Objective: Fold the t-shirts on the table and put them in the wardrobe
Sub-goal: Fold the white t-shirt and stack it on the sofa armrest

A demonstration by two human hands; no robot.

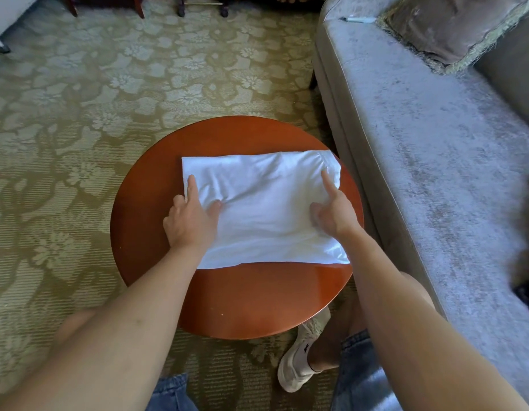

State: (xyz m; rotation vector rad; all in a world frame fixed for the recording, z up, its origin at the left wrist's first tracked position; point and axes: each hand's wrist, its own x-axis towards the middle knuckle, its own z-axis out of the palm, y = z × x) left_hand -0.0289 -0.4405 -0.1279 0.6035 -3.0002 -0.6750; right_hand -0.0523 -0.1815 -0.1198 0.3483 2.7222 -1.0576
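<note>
Lying left-to-right: folded t-shirt

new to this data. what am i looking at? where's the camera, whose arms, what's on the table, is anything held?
There is no machine here: a person works with bare hands. The single picture comes from a wide-angle camera worn on the head, looking forward and down, so the arms reach in from the bottom edge. A white t-shirt, already folded into a rectangle, lies on a round reddish wooden table. The left hand rests on its left side and the right hand on its right side, each with the index finger straight on the cloth. Whether the other fingers grip the cloth is unclear. A grey sofa stands to the right, and a patterned carpet covers the floor.
</note>
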